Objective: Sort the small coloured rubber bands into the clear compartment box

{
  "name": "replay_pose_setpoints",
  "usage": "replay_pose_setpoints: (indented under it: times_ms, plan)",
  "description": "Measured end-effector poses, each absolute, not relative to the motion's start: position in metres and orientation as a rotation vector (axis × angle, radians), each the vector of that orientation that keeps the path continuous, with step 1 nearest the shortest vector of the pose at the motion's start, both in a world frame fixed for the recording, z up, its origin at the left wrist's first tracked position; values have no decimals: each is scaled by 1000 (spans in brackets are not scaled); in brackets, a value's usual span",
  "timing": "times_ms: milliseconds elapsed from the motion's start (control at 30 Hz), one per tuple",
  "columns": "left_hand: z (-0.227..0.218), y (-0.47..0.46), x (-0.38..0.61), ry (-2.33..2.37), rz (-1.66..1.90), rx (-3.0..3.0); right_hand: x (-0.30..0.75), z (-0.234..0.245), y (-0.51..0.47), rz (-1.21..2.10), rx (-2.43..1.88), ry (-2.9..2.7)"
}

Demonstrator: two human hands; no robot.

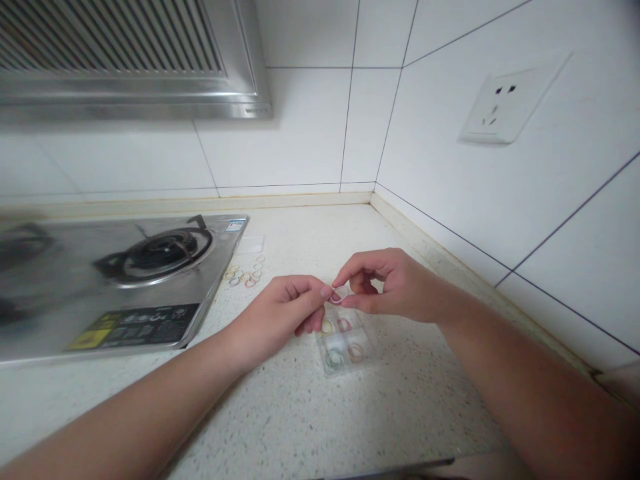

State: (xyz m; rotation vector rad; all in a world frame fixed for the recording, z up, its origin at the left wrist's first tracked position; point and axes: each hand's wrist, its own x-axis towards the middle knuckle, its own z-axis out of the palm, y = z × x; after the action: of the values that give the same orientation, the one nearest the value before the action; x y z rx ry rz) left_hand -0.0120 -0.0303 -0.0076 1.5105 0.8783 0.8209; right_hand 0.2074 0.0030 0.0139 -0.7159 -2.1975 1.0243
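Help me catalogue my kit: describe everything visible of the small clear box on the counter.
The clear box looks like transparent plastic, divided into small compartments that hold yellow, pink, green and orange rings. It lies flat on the speckled countertop, right of the stove. The left hand hides its far edge, so contact cannot be told.

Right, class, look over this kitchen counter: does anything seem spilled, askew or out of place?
Yes: loose coloured rings lie scattered on the counter beside the stove, apart from the clear box whose compartments hold the others. The left hand and right hand pinch a small ring above that box.
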Motion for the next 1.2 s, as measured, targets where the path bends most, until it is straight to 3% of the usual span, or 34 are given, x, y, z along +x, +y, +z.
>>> replay_pose_setpoints:
  times_ms: [1200]
  plan:
    - [-8, -30, -15, 905, 922, 1468, 206, 14, 3, 936, -825, -2154]
